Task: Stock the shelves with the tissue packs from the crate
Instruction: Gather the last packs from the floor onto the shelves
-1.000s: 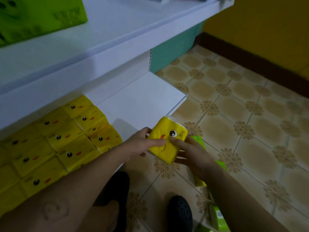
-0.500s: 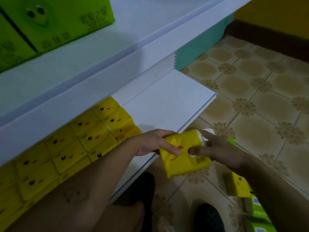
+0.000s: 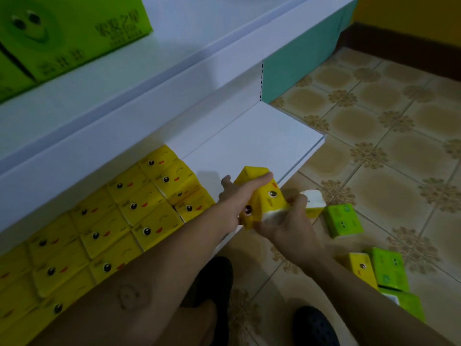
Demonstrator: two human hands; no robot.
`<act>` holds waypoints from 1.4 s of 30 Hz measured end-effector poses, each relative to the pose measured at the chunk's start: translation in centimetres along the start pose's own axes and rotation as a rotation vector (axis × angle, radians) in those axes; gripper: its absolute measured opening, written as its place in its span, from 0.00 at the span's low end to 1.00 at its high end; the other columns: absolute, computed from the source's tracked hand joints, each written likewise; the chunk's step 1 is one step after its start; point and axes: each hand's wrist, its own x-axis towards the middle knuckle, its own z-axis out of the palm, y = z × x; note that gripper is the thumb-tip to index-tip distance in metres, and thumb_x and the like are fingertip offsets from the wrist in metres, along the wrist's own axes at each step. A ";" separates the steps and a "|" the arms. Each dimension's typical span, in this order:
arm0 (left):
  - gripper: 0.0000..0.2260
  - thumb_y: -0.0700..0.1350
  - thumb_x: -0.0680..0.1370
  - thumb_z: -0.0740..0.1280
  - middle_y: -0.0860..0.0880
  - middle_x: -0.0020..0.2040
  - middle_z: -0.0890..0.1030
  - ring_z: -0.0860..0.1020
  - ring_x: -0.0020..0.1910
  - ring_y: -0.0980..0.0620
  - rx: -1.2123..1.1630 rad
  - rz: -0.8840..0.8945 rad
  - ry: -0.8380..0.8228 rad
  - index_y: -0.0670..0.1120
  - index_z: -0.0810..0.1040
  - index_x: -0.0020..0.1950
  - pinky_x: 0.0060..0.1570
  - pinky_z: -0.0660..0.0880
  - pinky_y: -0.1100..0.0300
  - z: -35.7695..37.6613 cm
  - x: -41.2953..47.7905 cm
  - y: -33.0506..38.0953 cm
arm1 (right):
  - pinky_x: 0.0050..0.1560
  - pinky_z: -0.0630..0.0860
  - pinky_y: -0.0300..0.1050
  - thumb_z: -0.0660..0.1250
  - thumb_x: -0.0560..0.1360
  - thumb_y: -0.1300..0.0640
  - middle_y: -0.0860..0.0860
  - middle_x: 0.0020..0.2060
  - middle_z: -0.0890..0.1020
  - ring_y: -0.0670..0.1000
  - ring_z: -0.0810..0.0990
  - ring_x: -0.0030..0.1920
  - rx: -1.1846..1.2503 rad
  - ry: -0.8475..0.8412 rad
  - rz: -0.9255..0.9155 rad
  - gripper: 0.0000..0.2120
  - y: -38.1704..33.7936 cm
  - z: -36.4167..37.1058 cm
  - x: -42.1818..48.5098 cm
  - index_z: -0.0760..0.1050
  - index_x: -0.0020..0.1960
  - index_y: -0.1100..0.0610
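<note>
Both hands hold one yellow tissue pack [image 3: 265, 196] with a printed face, just above the front edge of the white bottom shelf [image 3: 252, 146]. My left hand [image 3: 237, 196] grips its upper end with the thumb across the top. My right hand [image 3: 287, 221] grips its lower white end from below. Several matching yellow packs [image 3: 139, 211] lie in rows on the left part of that shelf. Loose packs lie on the floor to the right: a yellow one [image 3: 314, 203], a green one [image 3: 343, 221], another yellow [image 3: 360, 268] and more green [image 3: 389, 270]. No crate is in view.
Large green tissue boxes [image 3: 69, 33] stand on the upper white shelf [image 3: 174, 61]. A teal side panel [image 3: 299, 63] closes the shelf at the right. Patterned floor tiles [image 3: 386, 146] spread to the right. Two dark shoes [image 3: 314, 325] are below my arms.
The held pack has moved up and left toward the shelf edge and tilted more upright. My left thumb now lies across its top; the camera has shifted, showing more floor packs.
</note>
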 end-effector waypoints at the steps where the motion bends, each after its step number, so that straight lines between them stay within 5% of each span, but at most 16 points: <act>1: 0.61 0.66 0.46 0.80 0.48 0.68 0.70 0.75 0.62 0.43 0.109 0.063 0.004 0.61 0.53 0.74 0.57 0.76 0.45 -0.2 0.3 -0.3 | 0.36 0.74 0.42 0.78 0.66 0.54 0.53 0.49 0.76 0.51 0.79 0.46 -0.033 -0.079 -0.021 0.32 0.3 0.2 0.1 0.59 0.58 0.56; 4: 0.49 0.53 0.64 0.79 0.46 0.68 0.60 0.68 0.66 0.43 0.503 0.335 0.067 0.60 0.50 0.76 0.62 0.69 0.54 -1.6 1.5 -1.2 | 0.51 0.76 0.45 0.77 0.66 0.48 0.50 0.60 0.73 0.51 0.75 0.58 -0.213 -0.283 -0.030 0.33 1.2 0.0 0.9 0.64 0.65 0.53; 6: 0.48 0.51 0.67 0.76 0.44 0.69 0.56 0.64 0.68 0.40 0.840 0.533 0.133 0.61 0.49 0.77 0.64 0.68 0.50 -3.3 2.9 -1.5 | 0.55 0.74 0.44 0.76 0.69 0.47 0.49 0.68 0.68 0.50 0.72 0.64 -0.274 -0.307 0.018 0.36 1.2 -0.9 1.4 0.63 0.70 0.51; 9: 0.46 0.54 0.69 0.73 0.44 0.72 0.54 0.63 0.67 0.39 1.374 0.669 0.150 0.62 0.46 0.77 0.62 0.68 0.48 -6.4 5.5 -1.8 | 0.41 0.74 0.36 0.74 0.71 0.50 0.50 0.68 0.69 0.49 0.74 0.60 -0.225 -0.287 0.091 0.34 1.4 -2.6 1.9 0.62 0.72 0.52; 11: 0.44 0.55 0.69 0.72 0.44 0.73 0.54 0.64 0.66 0.40 1.506 0.687 0.162 0.62 0.48 0.78 0.61 0.67 0.48 -8.3 6.8 -1.9 | 0.35 0.74 0.34 0.73 0.72 0.50 0.50 0.67 0.70 0.48 0.75 0.57 -0.231 -0.280 0.104 0.33 1.6 -3.4 1.9 0.62 0.72 0.52; 17: 0.36 0.50 0.72 0.69 0.42 0.78 0.44 0.51 0.76 0.38 1.691 0.373 0.211 0.56 0.56 0.77 0.68 0.61 0.40 -11.1 8.8 -2.7 | 0.53 0.77 0.47 0.73 0.71 0.46 0.52 0.66 0.70 0.51 0.76 0.57 -0.417 -0.341 0.074 0.36 2.1 -4.1 3.1 0.60 0.73 0.52; 22: 0.29 0.42 0.72 0.66 0.45 0.73 0.60 0.63 0.68 0.43 1.748 0.629 0.221 0.54 0.64 0.72 0.59 0.69 0.50 -9.5 8.3 -2.6 | 0.48 0.75 0.44 0.74 0.71 0.48 0.52 0.66 0.71 0.49 0.78 0.53 -0.352 -0.318 0.100 0.39 2.3 -4.2 3.5 0.56 0.75 0.53; 25: 0.22 0.44 0.75 0.65 0.46 0.70 0.66 0.66 0.67 0.45 1.812 0.520 0.212 0.51 0.68 0.68 0.57 0.69 0.51 -8.8 8.1 -3.0 | 0.52 0.77 0.48 0.73 0.72 0.48 0.52 0.66 0.71 0.51 0.78 0.54 -0.321 -0.313 0.122 0.39 2.7 -4.5 3.6 0.56 0.75 0.52; 30: 0.23 0.46 0.74 0.65 0.43 0.69 0.66 0.68 0.66 0.43 1.785 0.344 0.304 0.46 0.66 0.68 0.59 0.68 0.50 -6.4 7.3 -3.0 | 0.50 0.77 0.46 0.71 0.73 0.47 0.52 0.66 0.72 0.51 0.77 0.57 -0.343 -0.365 0.161 0.38 3.5 -5.0 3.3 0.55 0.76 0.51; 35: 0.30 0.48 0.74 0.66 0.43 0.75 0.58 0.61 0.70 0.42 1.939 0.451 0.250 0.48 0.60 0.74 0.60 0.66 0.49 -5.1 6.8 -3.7 | 0.51 0.78 0.46 0.70 0.74 0.45 0.52 0.65 0.73 0.50 0.79 0.54 -0.405 -0.418 0.171 0.35 4.3 -6.0 2.9 0.58 0.75 0.51; 39: 0.23 0.48 0.74 0.63 0.45 0.70 0.66 0.65 0.67 0.44 1.936 0.287 0.253 0.48 0.67 0.69 0.61 0.65 0.48 -5.5 6.8 -3.5 | 0.47 0.77 0.42 0.70 0.74 0.46 0.52 0.63 0.74 0.49 0.79 0.52 -0.391 -0.400 0.160 0.32 4.5 -6.5 2.7 0.61 0.73 0.51; 42: 0.24 0.50 0.76 0.62 0.44 0.74 0.61 0.63 0.70 0.43 1.872 0.368 0.240 0.47 0.64 0.71 0.64 0.63 0.47 -4.7 6.4 -2.5 | 0.48 0.77 0.43 0.69 0.75 0.48 0.52 0.63 0.74 0.49 0.79 0.53 -0.382 -0.407 0.160 0.30 4.8 -6.7 2.9 0.62 0.73 0.51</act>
